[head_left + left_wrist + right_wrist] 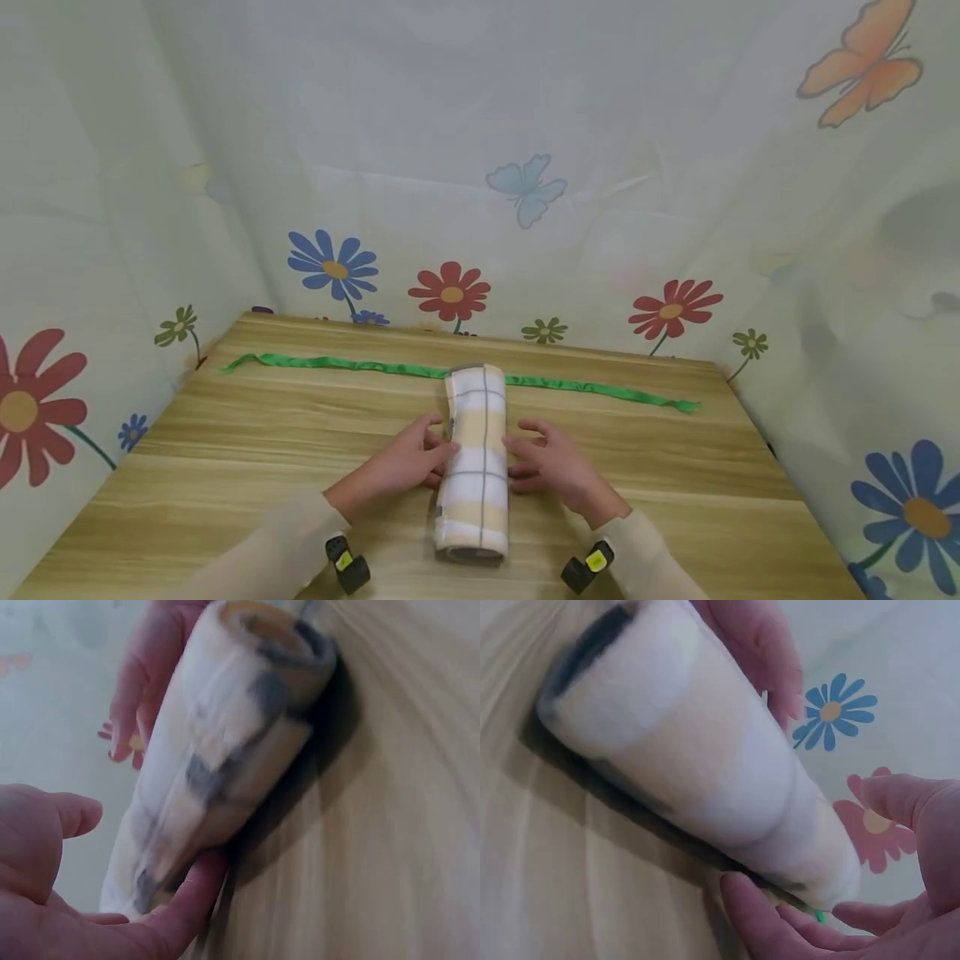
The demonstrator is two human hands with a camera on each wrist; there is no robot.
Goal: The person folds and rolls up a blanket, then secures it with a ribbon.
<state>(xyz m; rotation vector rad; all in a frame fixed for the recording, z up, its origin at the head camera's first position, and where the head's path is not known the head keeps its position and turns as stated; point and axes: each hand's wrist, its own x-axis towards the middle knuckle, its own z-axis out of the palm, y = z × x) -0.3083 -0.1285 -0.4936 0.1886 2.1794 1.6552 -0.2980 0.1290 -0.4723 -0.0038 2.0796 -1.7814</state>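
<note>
A rolled-up plaid towel, white and pale yellow with grey lines, lies lengthwise in the middle of the table. Its far end covers part of a green ribbon stretched across the tabletop. My left hand is at the roll's left side; in the left wrist view a fingertip touches the roll's lower edge, while the thumb stands apart. On the other side is my right hand, fingers loosely spread beside the roll. The right wrist view shows its thumb away from the towel; whether its fingertips touch is unclear.
The wood-grain table ends at a pale curtain printed with flowers and butterflies, which surrounds the back and both sides. Each wrist carries a small black camera, the left camera and the right camera.
</note>
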